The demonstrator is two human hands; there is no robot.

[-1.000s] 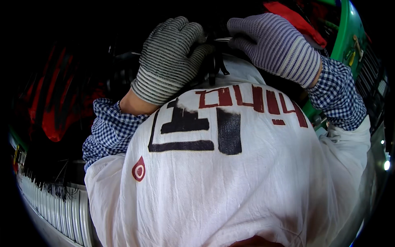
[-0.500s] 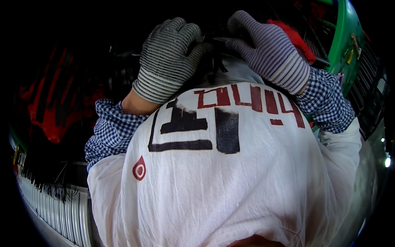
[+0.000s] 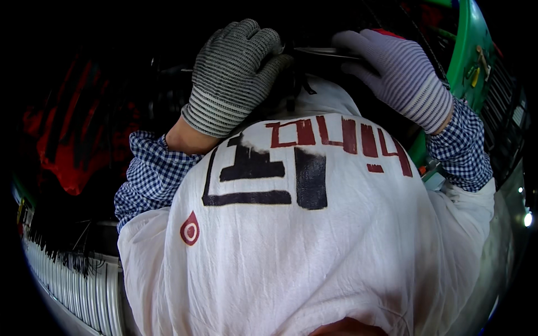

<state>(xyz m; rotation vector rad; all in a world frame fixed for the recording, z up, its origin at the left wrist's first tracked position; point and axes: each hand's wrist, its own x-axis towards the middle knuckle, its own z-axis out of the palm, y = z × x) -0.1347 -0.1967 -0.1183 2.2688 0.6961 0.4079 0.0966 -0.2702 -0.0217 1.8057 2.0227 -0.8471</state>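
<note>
My left hand, in a grey-and-white striped knit glove, is closed with its thumb against the curled fingers. Whatever it pinches is lost in the dark. Along its outer side shows a short bit of a thin pale rod. My right hand, in a purple-and-white striped glove, grips a slim, pointed metal tool. The tool's tip points left toward my left hand, with a gap between; its exact kind does not show. A dark strap hangs below the hands, before my white top.
Red cloth crossed by dark strands lies at the left, above a row of pale metal ribs. A green curved frame rises at the right, with a small yellow item on it. Deep shadow covers the far area.
My right hand has moved right, away from my left hand, and more of the pointed tool shows. My left hand has barely moved. Less of the red thing behind my right hand shows.
</note>
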